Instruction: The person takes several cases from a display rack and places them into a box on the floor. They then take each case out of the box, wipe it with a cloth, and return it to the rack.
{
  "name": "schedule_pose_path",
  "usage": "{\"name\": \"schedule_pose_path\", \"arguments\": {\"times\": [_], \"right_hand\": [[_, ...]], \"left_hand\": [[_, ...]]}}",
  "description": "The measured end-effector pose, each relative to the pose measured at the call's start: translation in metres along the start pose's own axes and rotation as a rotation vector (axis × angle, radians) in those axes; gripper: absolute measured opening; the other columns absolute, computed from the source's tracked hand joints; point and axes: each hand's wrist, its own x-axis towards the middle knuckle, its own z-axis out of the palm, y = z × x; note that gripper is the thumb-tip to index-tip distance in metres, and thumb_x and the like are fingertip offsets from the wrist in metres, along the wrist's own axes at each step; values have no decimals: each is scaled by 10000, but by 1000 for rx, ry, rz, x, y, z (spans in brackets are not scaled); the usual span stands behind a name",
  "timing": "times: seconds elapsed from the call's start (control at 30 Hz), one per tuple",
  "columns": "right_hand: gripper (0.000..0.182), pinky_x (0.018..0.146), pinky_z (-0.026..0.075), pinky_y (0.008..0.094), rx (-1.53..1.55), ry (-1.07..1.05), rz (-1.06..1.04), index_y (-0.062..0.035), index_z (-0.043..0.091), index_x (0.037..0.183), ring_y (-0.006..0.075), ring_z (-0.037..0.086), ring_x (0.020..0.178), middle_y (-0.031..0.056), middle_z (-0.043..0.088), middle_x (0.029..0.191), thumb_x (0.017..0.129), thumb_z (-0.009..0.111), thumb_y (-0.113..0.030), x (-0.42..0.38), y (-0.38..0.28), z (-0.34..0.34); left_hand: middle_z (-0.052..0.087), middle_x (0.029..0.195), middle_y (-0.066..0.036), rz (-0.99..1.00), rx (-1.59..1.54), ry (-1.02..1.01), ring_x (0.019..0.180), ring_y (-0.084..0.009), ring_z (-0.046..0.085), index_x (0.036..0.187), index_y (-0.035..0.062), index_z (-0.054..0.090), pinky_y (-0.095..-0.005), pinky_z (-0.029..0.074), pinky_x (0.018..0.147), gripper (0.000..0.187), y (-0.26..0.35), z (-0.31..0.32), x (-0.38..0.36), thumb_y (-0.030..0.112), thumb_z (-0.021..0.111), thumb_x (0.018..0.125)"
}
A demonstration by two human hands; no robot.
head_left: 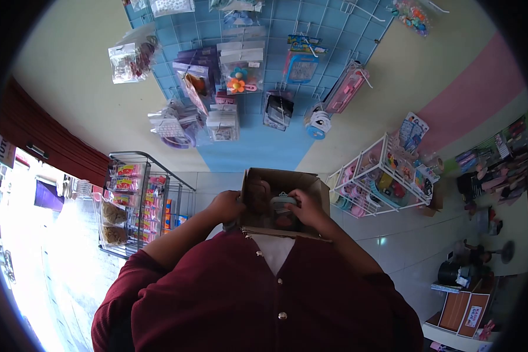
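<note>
An open cardboard box (315, 186) is held close in front of my chest. My left hand (226, 207) grips its left side, the fingers partly hidden by the box edge. Over the box opening, my right hand (306, 207) is closed on a small clear container with a grey-green lid (284, 200); a small loop shows at the top of the lid. Pinkish items (257, 192) lie in the shadowed left part of the box, too dark to name.
Ahead, a blue wire grid (281, 56) carries hanging packets and accessories. A dark wire rack (158, 161) with packaged goods stands at left. A white wire rack (358, 161) of small goods is at right. Farther right, a person (478, 255) is near a counter.
</note>
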Motion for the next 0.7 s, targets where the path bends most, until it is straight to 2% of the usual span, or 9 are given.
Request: {"name": "schedule_pose_path", "arguments": {"times": [0.13,0.2,0.3,0.4,0.43,0.5,0.53,0.6,0.7], "right_hand": [[443,838,484,348,-91,-168,38,-24,511,1175,231,611,998,160,609,1081,838,709,-230,3,8,16],[659,959,428,391,-276,-89,-135,-50,412,1324,302,522,1182,215,515,1271,817,724,-332,5,8,24],[798,978,414,404,-309,-39,-367,-75,348,1388,339,488,1213,204,460,1342,765,757,-362,18,-2,8],[841,975,418,400,43,-512,-149,-93,379,1392,346,499,1204,205,474,1342,731,769,-436,8,-45,-25],[841,975,418,400,42,-515,-148,-93,379,1392,346,499,1204,205,474,1342,731,769,-436,10,-46,-27],[825,957,432,381,-319,-662,62,-99,446,1361,321,536,1175,206,530,1285,706,776,-475,10,-47,-29],[825,957,432,381,-319,-662,65,-99,446,1361,321,536,1175,206,530,1285,706,776,-475,12,-42,-28],[756,925,456,380,-431,-625,-7,-167,531,1307,271,598,1095,138,619,1173,673,788,-489,20,-30,-19],[549,819,490,408,-666,-346,-265,-158,616,1150,285,642,952,106,658,1012,677,786,-379,21,-18,1]], "left_hand": [[642,985,-265,5,-4,67,954,-407,620,1085,36,649,-446,484,862,439,-24,12,-3,293,589,735],[638,1046,-245,-83,-69,31,1007,-405,596,1096,61,657,-454,459,911,455,-31,13,-2,289,601,707],[650,1013,-241,-161,-126,41,981,-398,612,1038,47,683,-441,474,892,416,-48,19,7,286,606,706],[665,940,-234,-270,-208,15,907,-374,642,945,28,704,-424,504,824,354,-64,22,16,270,605,707],[665,940,-234,-272,-210,15,907,-374,642,945,28,704,-424,504,824,354,-62,18,16,270,605,707],[676,884,-204,-358,-360,-33,828,-357,658,890,31,712,-413,521,748,294,-55,9,19,257,591,745],[676,884,-204,-357,-361,-37,828,-357,658,890,31,712,-413,521,748,294,-67,14,33,257,591,745],[682,856,-174,101,401,-130,779,-347,660,871,50,717,-405,525,703,256,-90,25,62,238,566,788],[689,859,-149,27,369,-196,788,-342,663,868,65,724,-403,527,705,246,-85,18,71,224,543,818]]}}
